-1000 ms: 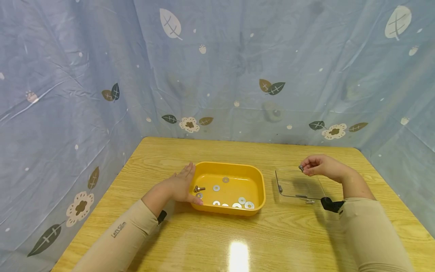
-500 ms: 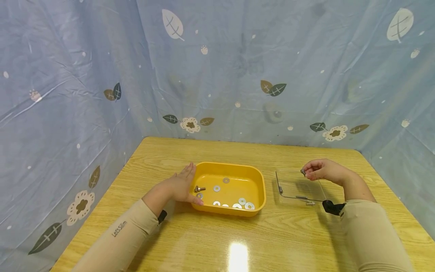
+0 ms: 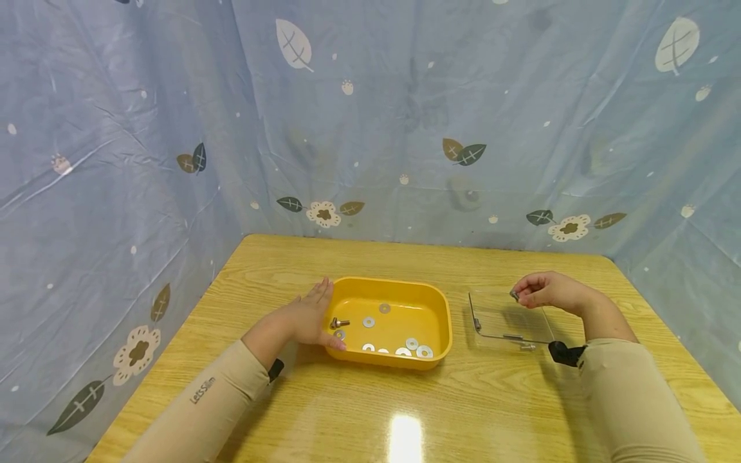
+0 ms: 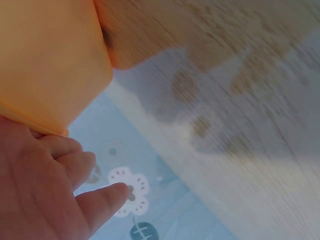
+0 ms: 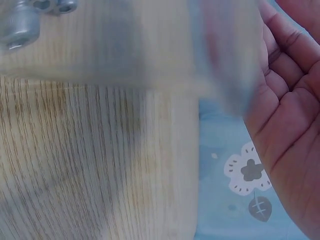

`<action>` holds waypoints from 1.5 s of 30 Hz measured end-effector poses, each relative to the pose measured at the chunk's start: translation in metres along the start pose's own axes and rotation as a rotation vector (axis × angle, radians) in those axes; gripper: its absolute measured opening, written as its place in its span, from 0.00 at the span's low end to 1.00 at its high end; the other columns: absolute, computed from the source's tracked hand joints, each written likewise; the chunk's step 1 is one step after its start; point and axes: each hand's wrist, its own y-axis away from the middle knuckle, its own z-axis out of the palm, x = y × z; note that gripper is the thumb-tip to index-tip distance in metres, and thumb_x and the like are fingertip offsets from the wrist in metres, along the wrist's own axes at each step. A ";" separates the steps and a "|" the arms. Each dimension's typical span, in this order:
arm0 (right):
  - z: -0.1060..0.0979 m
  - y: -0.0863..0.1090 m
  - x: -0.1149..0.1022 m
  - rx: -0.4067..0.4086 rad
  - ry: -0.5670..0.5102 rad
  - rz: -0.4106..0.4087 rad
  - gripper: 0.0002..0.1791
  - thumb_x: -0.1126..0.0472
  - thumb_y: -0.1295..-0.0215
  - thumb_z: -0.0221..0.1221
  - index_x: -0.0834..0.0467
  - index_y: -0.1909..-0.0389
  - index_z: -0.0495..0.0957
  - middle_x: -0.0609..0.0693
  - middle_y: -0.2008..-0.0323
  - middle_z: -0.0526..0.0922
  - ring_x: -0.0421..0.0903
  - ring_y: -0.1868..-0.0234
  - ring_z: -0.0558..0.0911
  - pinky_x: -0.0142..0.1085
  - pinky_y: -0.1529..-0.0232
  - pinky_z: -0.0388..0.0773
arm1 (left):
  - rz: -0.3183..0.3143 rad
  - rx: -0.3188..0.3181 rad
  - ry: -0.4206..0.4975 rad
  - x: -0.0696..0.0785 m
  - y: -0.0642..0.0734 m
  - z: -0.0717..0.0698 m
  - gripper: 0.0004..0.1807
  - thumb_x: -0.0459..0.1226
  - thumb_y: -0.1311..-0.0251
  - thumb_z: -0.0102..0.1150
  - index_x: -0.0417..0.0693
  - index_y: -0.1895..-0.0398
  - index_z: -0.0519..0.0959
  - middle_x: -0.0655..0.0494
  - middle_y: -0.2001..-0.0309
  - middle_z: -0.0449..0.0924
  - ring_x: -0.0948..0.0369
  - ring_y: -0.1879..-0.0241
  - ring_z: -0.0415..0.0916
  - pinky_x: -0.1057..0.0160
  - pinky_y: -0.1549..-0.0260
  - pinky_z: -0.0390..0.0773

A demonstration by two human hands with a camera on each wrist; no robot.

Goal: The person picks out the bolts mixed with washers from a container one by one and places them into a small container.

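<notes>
In the head view my left hand (image 3: 303,316) rests against the left end of a yellow plastic tray (image 3: 442,325). Its fingers lie along the outside and the thumb reaches over the near rim. Inside the tray are a bolt (image 3: 340,323) and several flat washers (image 3: 368,321). Over at the right, my right hand (image 3: 550,292) pinches a small metal bolt (image 3: 514,295) between thumb and fingertips, above a clear box (image 3: 500,312). A few metal bolts (image 5: 20,30) show through that box in the right wrist view; the pinched bolt cannot be made out there.
Both containers stand on a wood-grain table (image 3: 324,411), the clear box to the right of the tray. A blue curtain (image 3: 370,116) with leaf and flower prints hangs behind the table and along its sides.
My right hand has dropped slightly with the pinched bolt, then stays over the clear box. The left hand keeps its place at the tray.
</notes>
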 end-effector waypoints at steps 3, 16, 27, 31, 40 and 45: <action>0.001 0.000 0.000 -0.004 0.008 0.010 0.24 0.61 0.40 0.59 0.72 0.49 0.68 0.57 0.59 0.76 0.54 0.56 0.76 0.45 0.52 0.73 | 0.004 -0.003 -0.002 0.000 0.000 0.001 0.70 0.71 0.64 0.55 0.36 0.29 0.35 0.42 0.29 0.26 0.49 0.30 0.31 0.41 0.38 0.48; -0.001 -0.004 -0.002 -0.007 0.051 0.014 0.22 0.61 0.40 0.59 0.73 0.51 0.69 0.64 0.56 0.75 0.57 0.53 0.76 0.48 0.52 0.72 | -0.007 -0.007 0.007 0.000 0.000 0.003 0.69 0.70 0.63 0.56 0.37 0.29 0.34 0.43 0.29 0.25 0.49 0.30 0.31 0.41 0.38 0.47; 0.002 0.000 0.000 -0.009 0.032 0.015 0.23 0.60 0.40 0.58 0.74 0.51 0.68 0.66 0.55 0.73 0.56 0.53 0.76 0.46 0.51 0.73 | -0.005 -0.014 0.010 0.002 0.000 0.004 0.70 0.71 0.64 0.56 0.37 0.29 0.34 0.43 0.29 0.25 0.49 0.30 0.31 0.41 0.38 0.47; 0.002 0.000 -0.002 -0.022 0.044 0.018 0.24 0.60 0.39 0.58 0.74 0.50 0.67 0.66 0.54 0.73 0.57 0.52 0.76 0.45 0.52 0.73 | -0.010 -0.020 0.009 0.002 0.000 0.004 0.70 0.71 0.64 0.56 0.38 0.29 0.34 0.43 0.29 0.25 0.50 0.30 0.31 0.41 0.38 0.47; 0.000 -0.011 -0.029 -0.034 0.076 0.008 0.20 0.60 0.38 0.58 0.68 0.50 0.69 0.59 0.53 0.74 0.50 0.52 0.77 0.47 0.49 0.72 | -0.011 -0.024 0.003 -0.001 -0.002 0.003 0.69 0.70 0.62 0.56 0.38 0.29 0.33 0.44 0.30 0.23 0.50 0.30 0.29 0.41 0.38 0.46; 0.002 -0.022 -0.056 -0.029 0.117 -0.025 0.20 0.59 0.40 0.59 0.66 0.50 0.70 0.56 0.55 0.76 0.48 0.54 0.77 0.42 0.51 0.72 | -0.010 -0.017 0.007 -0.002 -0.003 0.002 0.70 0.70 0.63 0.56 0.38 0.29 0.32 0.44 0.29 0.24 0.50 0.30 0.29 0.41 0.38 0.46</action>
